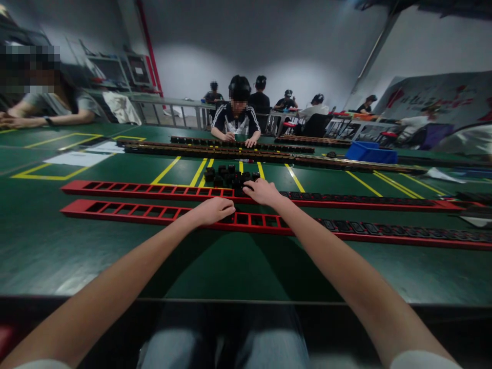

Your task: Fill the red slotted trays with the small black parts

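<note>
A heap of small black parts (229,176) is seen just beyond the right hand (262,191), whose fingers are spread flat over the far red rack (154,190), touching the heap's near edge. Whether a part is gripped underneath cannot be told. The left hand (213,209) is laid palm-down on the near red rack (126,212), fingers curled over a slot, likely to steady it. To the right of both hands the slots are already filled with black parts; to the left they stand bare. Both racks are set across the green counter (77,256), within easy reach. Opposite, another person (236,118) is bent over dark racks (215,148).
</note>
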{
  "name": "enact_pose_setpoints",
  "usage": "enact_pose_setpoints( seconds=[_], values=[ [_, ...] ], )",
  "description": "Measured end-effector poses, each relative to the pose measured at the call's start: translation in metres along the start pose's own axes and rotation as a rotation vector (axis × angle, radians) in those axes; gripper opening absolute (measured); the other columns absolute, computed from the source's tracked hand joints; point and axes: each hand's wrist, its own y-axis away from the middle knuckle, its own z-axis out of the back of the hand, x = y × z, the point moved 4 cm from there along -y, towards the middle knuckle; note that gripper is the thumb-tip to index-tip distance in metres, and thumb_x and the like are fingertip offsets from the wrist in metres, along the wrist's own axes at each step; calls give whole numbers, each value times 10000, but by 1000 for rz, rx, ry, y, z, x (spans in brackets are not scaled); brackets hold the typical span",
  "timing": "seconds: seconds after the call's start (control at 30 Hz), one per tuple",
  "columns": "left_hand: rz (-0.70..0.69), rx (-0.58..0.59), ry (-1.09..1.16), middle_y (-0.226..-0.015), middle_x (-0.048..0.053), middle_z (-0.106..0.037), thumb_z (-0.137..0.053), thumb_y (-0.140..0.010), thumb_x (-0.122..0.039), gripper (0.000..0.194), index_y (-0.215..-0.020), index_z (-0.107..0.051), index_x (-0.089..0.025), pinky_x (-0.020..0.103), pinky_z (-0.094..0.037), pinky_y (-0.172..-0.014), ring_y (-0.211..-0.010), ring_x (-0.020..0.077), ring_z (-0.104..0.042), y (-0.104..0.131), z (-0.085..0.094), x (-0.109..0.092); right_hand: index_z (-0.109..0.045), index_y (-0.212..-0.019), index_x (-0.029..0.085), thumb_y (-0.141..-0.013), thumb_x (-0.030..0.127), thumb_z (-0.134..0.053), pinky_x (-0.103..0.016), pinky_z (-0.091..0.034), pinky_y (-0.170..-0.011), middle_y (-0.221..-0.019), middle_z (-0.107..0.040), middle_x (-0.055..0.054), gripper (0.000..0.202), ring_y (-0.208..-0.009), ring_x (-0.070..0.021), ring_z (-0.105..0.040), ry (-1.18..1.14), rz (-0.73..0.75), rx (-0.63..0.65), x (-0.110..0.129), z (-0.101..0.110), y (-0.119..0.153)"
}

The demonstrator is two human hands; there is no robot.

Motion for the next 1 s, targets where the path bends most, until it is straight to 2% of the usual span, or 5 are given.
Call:
enact_pose_setpoints(
  seconds=[0.17,0.37,0.57,0.83,1.0],
  values=[
    [8,16,-3,-767,25,-619,-378,-982,-419,368,-765,-572,-193,284,-385,-676,-711,175,-561,0,1,0,-623,-1261,252,-998,491,-412,-481,-496,-904,-1175,-617,-163,413,-1060,-316,-627,-107,-18,-86,-2,-1,-11],
    [7,18,-11,-787,30,-627,-373,-983,-459,395,-778,-583,-195,287,-391,-670,-715,179,-567,-1,1,2,-534,-1087,212,-897,294,-561,-376,-492,-807,-968,-623,-53,209,-857,-225,-603,-428,55,-419,-10,19,40],
    [81,43,-49,-851,56,-659,-358,-974,-462,398,-804,-596,-192,287,-407,-682,-757,190,-590,-3,-3,7,-458,-1318,210,-850,202,-606,-408,-498,-919,-1170,-614,-92,491,-1037,-224,-619,-660,279,-284,4,6,73],
    [57,324,149,-903,27,-686,-478,-886,-481,345,-864,-658,-188,247,-428,-704,-791,166,-608,-24,4,12,-612,-1146,182,-827,91,-609,-424,-497,-991,-1164,-634,-98,332,-1096,-228,-610,-544,386,-248,12,5,74],
    [60,160,16,-755,43,-649,-464,-909,-489,379,-789,-648,-180,283,-398,-636,-675,176,-571,-22,-1,13,-505,-1394,216,-852,180,-678,-472,-449,-1079,-1360,-596,-123,570,-1261,-265,-554,-496,379,-213,13,0,76]
  ],
)
